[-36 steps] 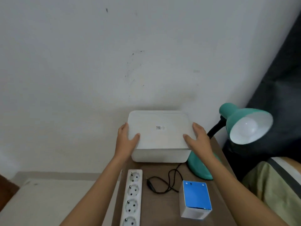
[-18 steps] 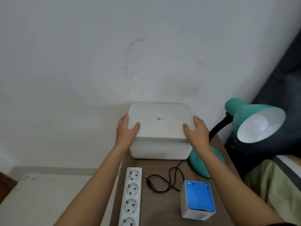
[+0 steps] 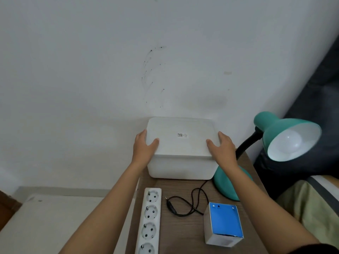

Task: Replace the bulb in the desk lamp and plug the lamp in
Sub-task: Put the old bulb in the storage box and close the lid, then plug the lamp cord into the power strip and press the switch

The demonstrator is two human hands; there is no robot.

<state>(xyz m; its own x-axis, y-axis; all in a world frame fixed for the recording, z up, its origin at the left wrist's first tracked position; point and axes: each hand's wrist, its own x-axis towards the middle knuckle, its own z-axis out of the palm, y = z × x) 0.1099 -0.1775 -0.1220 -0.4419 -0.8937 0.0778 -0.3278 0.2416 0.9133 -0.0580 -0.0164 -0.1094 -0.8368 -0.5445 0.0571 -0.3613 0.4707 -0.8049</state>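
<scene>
A teal desk lamp stands at the right of the wooden table, its shade tilted toward me with a white bulb inside. Its black cord and plug lie loose on the table beside a white power strip. A small blue-and-white bulb box stands near the front. A white lidded container sits against the wall. My left hand grips its lid's left edge and my right hand grips the right edge.
A white wall rises directly behind the table. A dark cushion or sofa lies to the right behind the lamp, with olive fabric below it. A pale floor or surface lies to the left of the table.
The view has tilted slightly down and the scene sits lower in frame. Both hands stay on the container lid's edges, with no clear lift of the lid.
</scene>
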